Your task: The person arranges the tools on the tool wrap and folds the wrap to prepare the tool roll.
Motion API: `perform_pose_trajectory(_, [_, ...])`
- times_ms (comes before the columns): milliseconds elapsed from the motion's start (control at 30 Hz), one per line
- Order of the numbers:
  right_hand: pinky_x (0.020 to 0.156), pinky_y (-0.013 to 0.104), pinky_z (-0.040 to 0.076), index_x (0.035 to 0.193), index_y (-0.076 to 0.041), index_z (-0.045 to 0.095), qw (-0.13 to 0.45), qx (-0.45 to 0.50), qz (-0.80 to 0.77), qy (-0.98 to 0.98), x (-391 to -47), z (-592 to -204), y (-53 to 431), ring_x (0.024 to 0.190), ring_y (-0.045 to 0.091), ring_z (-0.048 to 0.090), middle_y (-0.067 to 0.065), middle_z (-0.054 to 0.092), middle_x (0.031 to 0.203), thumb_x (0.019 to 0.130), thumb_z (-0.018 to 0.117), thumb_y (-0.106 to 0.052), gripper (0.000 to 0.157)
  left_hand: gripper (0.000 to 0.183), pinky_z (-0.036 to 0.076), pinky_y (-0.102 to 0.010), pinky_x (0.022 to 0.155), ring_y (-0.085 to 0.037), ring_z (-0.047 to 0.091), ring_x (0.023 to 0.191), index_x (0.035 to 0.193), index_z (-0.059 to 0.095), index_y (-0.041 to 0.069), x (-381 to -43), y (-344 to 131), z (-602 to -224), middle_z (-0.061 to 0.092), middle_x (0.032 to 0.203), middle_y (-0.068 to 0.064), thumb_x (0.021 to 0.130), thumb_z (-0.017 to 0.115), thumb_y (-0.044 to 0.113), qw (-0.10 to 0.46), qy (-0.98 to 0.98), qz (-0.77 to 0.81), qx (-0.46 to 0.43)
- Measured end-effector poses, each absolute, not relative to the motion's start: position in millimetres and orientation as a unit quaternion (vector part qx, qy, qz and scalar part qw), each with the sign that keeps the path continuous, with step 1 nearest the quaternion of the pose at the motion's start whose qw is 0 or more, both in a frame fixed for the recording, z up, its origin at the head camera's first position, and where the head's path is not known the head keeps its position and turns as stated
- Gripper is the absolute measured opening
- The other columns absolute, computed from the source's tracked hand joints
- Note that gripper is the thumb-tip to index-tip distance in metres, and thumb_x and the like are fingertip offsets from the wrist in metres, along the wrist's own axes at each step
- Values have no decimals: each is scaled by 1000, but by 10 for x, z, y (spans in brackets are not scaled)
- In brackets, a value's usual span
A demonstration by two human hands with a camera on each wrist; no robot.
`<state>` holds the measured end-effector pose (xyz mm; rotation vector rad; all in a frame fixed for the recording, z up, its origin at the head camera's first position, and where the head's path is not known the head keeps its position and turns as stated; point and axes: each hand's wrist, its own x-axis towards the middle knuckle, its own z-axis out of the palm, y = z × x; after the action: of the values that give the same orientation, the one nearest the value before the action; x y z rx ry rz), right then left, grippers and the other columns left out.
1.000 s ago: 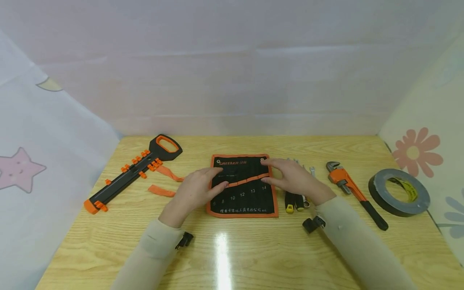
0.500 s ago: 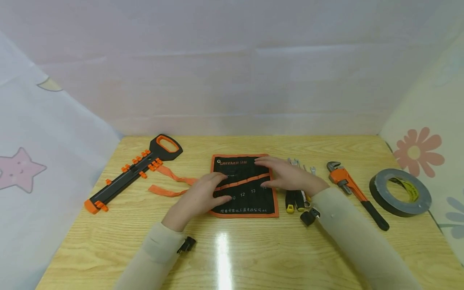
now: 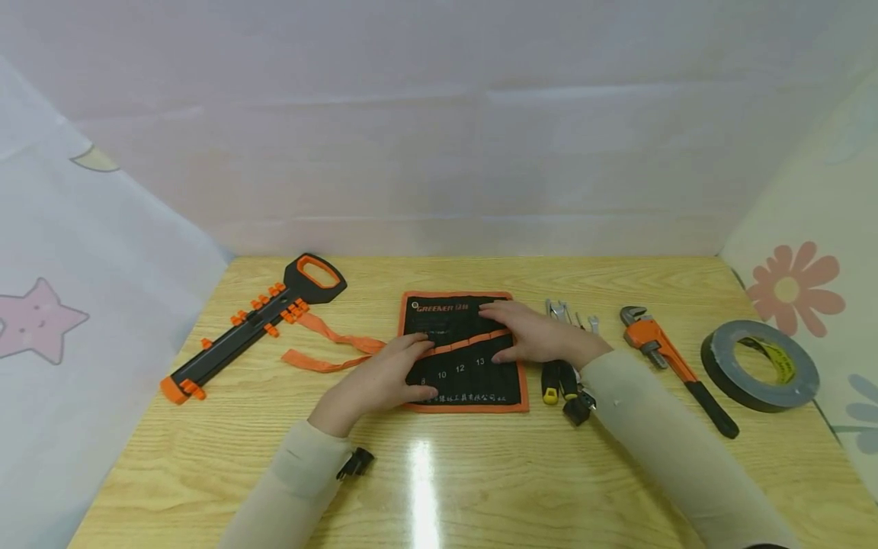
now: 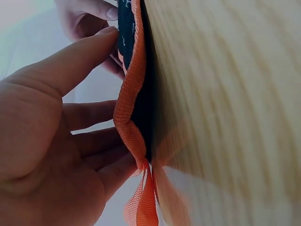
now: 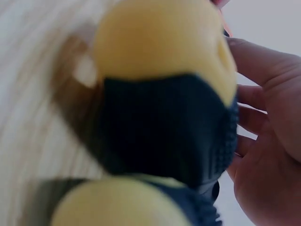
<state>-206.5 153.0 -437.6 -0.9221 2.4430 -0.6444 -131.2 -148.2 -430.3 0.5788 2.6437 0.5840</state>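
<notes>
A: Head view. Where is the pouch?
B: The pouch (image 3: 458, 358) lies on the table (image 3: 171, 473), well in from both side edges. Its orange straps (image 3: 318, 366) trail toward the table's left edge.
A: State of the hands?
B: The left hand (image 3: 384, 374) is over the pouch's left edge, thumb and fingers spread. The right hand (image 3: 538, 333) is over its right edge, thumb likewise apart from the fingers.
A: Other items?
B: A black rack (image 3: 233, 345) with orange clips lies near the table's left edge. Black-and-yellow handles (image 3: 551, 385) and small wrenches (image 3: 594, 323) lie just beside the pouch; nearer the right edge, a pipe wrench (image 3: 675, 366), then a tape roll (image 3: 720, 358).
A: Left wrist view?
B: Left thumb tip at the pouch's dark face, fingers partly hidden behind its orange trim.
A: Right wrist view?
B: Blurred handles cover part of the right hand. Whether it touches the pouch, I cannot tell.
</notes>
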Motion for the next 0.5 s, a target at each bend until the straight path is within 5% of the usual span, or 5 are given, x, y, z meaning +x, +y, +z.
perform_pose_trajectory(500, [131,65,27,160,3,48,178,-352,-216,893,-2026,-4448,1559,161,45,32,20,37,173,101,79,-33,76,78,39,-57,127,-37,29,164,164,47,8,-1424,-1602,-4355,28,178,-13,100,80,38,209,924,225,227])
